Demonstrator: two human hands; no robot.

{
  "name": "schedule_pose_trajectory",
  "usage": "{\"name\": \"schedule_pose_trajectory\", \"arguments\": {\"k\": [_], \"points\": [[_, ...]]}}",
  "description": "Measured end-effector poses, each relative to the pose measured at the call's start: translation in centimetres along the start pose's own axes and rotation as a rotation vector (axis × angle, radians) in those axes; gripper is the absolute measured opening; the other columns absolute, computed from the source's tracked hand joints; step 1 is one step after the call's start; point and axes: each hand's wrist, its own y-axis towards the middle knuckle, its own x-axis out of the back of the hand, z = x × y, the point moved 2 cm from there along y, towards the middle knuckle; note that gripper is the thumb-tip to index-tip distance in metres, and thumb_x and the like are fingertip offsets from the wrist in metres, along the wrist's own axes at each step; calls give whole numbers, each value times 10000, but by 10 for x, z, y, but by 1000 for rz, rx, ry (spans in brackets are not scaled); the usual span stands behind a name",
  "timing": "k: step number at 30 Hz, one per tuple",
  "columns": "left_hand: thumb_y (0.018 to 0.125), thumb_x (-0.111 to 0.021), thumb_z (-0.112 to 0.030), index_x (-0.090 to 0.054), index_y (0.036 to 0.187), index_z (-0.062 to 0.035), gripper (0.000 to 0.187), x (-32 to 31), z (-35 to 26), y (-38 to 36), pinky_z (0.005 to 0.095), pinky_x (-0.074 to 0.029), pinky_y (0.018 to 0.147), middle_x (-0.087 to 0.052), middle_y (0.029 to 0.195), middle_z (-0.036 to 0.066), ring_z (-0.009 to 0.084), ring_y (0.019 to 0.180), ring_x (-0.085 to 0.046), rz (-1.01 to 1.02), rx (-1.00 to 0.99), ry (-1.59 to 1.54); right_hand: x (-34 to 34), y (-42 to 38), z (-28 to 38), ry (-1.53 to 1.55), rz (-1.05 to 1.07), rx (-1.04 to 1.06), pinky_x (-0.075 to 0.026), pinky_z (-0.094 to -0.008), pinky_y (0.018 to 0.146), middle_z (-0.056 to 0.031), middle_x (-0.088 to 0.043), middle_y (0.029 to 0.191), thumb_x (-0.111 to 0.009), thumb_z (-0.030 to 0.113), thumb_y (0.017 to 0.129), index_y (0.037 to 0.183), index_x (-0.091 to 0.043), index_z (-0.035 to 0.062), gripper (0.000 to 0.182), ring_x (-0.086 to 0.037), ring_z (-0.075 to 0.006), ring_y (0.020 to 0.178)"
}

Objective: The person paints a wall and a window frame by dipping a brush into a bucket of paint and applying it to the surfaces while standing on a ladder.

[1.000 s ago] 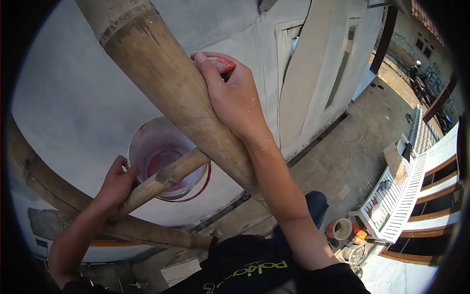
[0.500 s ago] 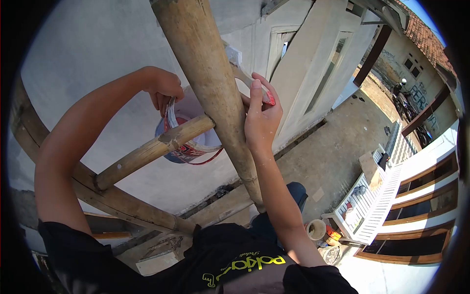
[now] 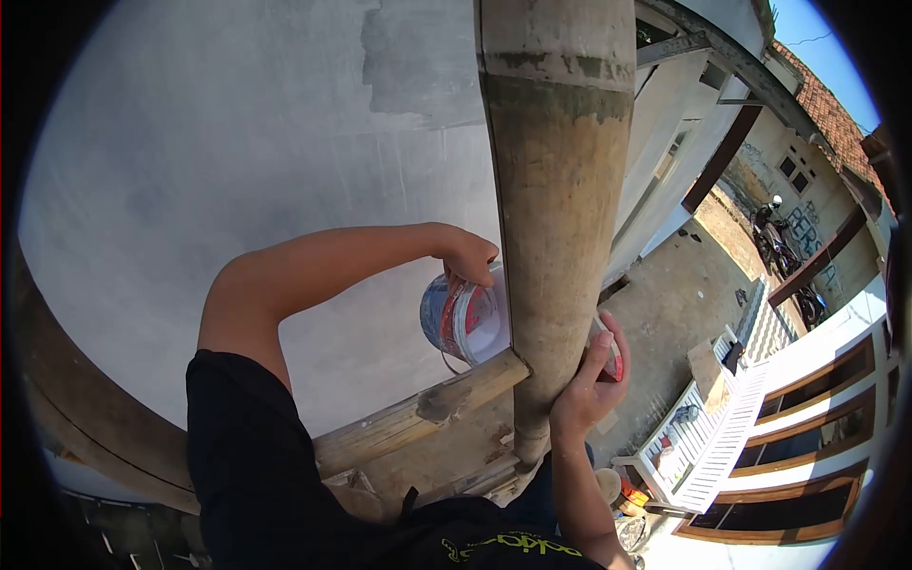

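My left hand (image 3: 465, 256) is closed on the rim of a paint bucket (image 3: 439, 313), which hangs tilted beside the wall with pale paint inside. A thick upright bamboo pole (image 3: 560, 199) covers the bucket's right side. On the pole's other side, my right hand (image 3: 584, 404) is closed around a paintbrush (image 3: 616, 364). Only the red-tipped end of its handle shows; the bristles are hidden behind the pole. A bamboo crosspiece (image 3: 423, 413) meets the pole just below the bucket.
A grey-white wall (image 3: 237, 161) with a darker patch fills the left. Another bamboo pole (image 3: 104, 408) curves along the lower left. Far below on the right are a white bench (image 3: 693, 456) with things on it, and a concrete floor (image 3: 665, 313). Motorcycles (image 3: 779, 242) stand further off.
My view has turned and moved closer to the upright pole. The bucket now tips more to the side, its mouth toward the pole. The brush has dropped lower, its bristles now behind the pole.
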Motion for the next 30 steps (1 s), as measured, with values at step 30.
{"name": "schedule_pose_trajectory", "arguments": {"k": [30], "points": [[935, -574, -178, -391, 1147, 16, 341, -57, 10, -61, 341, -495, 750, -619, 870, 141, 185, 797, -619, -497, 226, -490, 40, -16, -48, 403, 356, 50, -574, -401, 883, -364, -564, 1263, -486, -49, 963, 1218, -545, -66, 262, -698, -376, 1011]]}}
